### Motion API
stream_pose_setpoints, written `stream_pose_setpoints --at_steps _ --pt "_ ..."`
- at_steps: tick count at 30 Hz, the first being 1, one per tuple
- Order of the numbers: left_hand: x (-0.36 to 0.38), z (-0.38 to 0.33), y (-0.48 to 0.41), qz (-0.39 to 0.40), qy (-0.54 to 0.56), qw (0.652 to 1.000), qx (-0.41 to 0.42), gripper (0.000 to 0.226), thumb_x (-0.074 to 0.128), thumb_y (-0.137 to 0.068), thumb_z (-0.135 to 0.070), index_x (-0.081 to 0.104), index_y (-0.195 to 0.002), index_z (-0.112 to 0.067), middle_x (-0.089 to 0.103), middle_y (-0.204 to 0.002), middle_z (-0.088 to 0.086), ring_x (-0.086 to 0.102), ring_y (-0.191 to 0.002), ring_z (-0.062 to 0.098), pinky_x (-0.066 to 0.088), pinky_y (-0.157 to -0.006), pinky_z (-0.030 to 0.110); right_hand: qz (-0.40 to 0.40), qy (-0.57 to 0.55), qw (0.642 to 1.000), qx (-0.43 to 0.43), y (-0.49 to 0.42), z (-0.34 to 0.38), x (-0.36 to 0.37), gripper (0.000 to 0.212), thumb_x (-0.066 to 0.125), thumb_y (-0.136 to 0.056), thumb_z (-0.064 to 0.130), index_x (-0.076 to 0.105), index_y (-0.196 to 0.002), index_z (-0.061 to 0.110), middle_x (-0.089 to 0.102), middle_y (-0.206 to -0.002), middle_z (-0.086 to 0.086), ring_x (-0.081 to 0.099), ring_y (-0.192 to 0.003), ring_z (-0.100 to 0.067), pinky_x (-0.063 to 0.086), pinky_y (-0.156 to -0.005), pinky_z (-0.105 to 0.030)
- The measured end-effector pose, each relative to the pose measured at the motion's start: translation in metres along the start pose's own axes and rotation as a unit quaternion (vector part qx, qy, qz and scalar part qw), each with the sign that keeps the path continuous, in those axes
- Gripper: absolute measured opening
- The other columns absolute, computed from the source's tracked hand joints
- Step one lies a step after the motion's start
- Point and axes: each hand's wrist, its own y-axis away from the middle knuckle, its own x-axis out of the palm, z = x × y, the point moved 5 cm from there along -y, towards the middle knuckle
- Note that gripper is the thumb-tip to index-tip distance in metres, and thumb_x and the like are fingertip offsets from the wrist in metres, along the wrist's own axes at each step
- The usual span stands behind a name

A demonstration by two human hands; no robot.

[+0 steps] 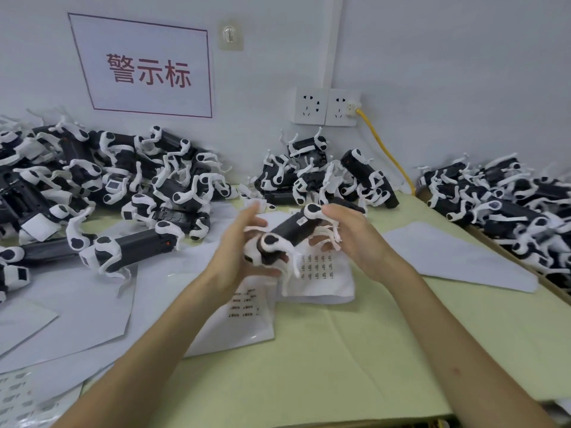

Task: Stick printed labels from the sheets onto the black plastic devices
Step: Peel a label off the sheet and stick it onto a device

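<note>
black device (293, 231) axis runs low-left to high-right | left hand (238, 245) holds low end | right hand (349, 233) grips high end

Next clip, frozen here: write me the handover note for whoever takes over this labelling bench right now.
Left hand: holds the lower white end of the device.
Right hand: grips its upper end.
The device is in the air above a label sheet; a second sheet lies nearer.
Done: a small white label already sits on this device.
Left: probably set it aside and take another; which of the piles are labelled cannot be told.
</note>
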Motion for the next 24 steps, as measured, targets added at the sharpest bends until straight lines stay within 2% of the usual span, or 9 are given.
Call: stream_pose_setpoints --at_steps 3,6,8,10,12,15,17,19,24 --pt "-0.007 -0.012 0.004 -0.035 0.054 0.998 0.028 0.046 0.048 -0.099 -0.053 0.062 -0.101 -0.010 0.073 -0.097 0.011 0.072 -0.075 0.030 0.058 -0.056 0.037 0.050 -0.042 0.997 0.048 0.002 -0.002 -0.009 0.068 0.064 -0.085 0.048 0.056 -0.132 -0.001 0.066 -0.098 -0.013 0.064 -0.080 -0.027 0.056 -0.080 -0.038" --pt "-0.016 -0.019 0.006 -0.157 -0.123 0.974 0.103 0.030 0.047 -0.105 -0.041 0.061 -0.110 -0.015 0.064 -0.113 0.006 0.066 -0.097 0.021 0.058 -0.081 0.045 0.028 -0.036 0.994 0.104 0.004 -0.008 -0.014 0.061 0.059 -0.091 0.046 0.058 -0.130 0.000 0.063 -0.098 -0.016 0.061 -0.073 -0.027 0.056 -0.068 -0.036" --pt "-0.026 -0.028 0.008 -0.252 -0.327 0.891 0.188 0.026 0.056 -0.101 -0.034 0.059 -0.119 -0.015 0.059 -0.122 0.007 0.055 -0.115 0.028 0.046 -0.100 0.053 -0.026 -0.064 0.989 0.131 0.002 -0.010 -0.024 0.048 0.054 -0.095 0.044 0.065 -0.115 0.001 0.065 -0.087 -0.013 0.060 -0.064 -0.024 0.053 -0.059 -0.033" --pt "-0.035 -0.038 0.011 -0.332 -0.480 0.780 0.226 0.037 0.068 -0.092 -0.030 0.059 -0.124 -0.012 0.055 -0.129 0.015 0.047 -0.125 0.037 0.038 -0.105 0.057 -0.096 -0.161 0.976 0.108 0.003 -0.003 -0.042 0.042 0.055 -0.096 0.042 0.065 -0.103 0.002 0.065 -0.082 -0.011 0.062 -0.060 -0.024 0.054 -0.056 -0.031" --pt "-0.047 -0.043 0.009 -0.378 -0.542 0.719 0.215 0.050 0.075 -0.084 -0.025 0.058 -0.129 -0.010 0.050 -0.136 0.021 0.041 -0.132 0.041 0.030 -0.108 0.060 -0.154 -0.347 0.925 0.010 0.005 0.010 -0.069 0.042 0.060 -0.096 0.040 0.064 -0.108 0.000 0.070 -0.098 -0.018 0.073 -0.081 -0.035 0.061 -0.075 -0.040" --pt "-0.069 -0.037 0.002 -0.357 -0.589 0.717 0.107 0.059 0.074 -0.081 -0.019 0.054 -0.136 -0.009 0.046 -0.143 0.023 0.037 -0.137 0.041 0.027 -0.112 0.060 -0.135 -0.575 0.795 -0.138 0.014 0.030 -0.101 0.063 0.055 -0.096 0.047 0.045 -0.142 0.005 0.053 -0.140 -0.033 0.053 -0.129 -0.051 0.039 -0.111 -0.061" --pt "-0.078 -0.027 -0.002 -0.307 -0.653 0.691 0.041 0.057 0.071 -0.080 -0.014 0.055 -0.135 -0.009 0.047 -0.143 0.023 0.037 -0.136 0.040 0.029 -0.112 0.055 -0.158 -0.548 0.808 -0.148 0.017 0.031 -0.112 0.063 0.051 -0.099 0.049 0.042 -0.145 0.008 0.050 -0.145 -0.028 0.051 -0.132 -0.049 0.037 -0.112 -0.062" --pt "-0.084 -0.021 -0.004 -0.279 -0.695 0.663 0.012 0.054 0.070 -0.078 -0.010 0.058 -0.131 -0.011 0.050 -0.142 0.021 0.038 -0.135 0.039 0.029 -0.110 0.050 -0.187 -0.489 0.845 -0.112 0.017 0.023 -0.111 0.052 0.049 -0.101 0.045 0.051 -0.136 0.007 0.059 -0.140 -0.021 0.064 -0.121 -0.040 0.046 -0.107 -0.052" --pt "-0.102 -0.027 -0.006 -0.312 -0.663 0.680 -0.025 0.059 0.070 -0.076 -0.005 0.057 -0.132 -0.012 0.050 -0.135 0.026 0.041 -0.131 0.042 0.026 -0.109 0.049 -0.238 -0.344 0.908 -0.033 0.013 0.011 -0.085 0.031 0.049 -0.097 0.032 0.070 -0.111 0.013 0.075 -0.098 -0.005 0.066 -0.074 -0.018 0.047 -0.070 -0.027"
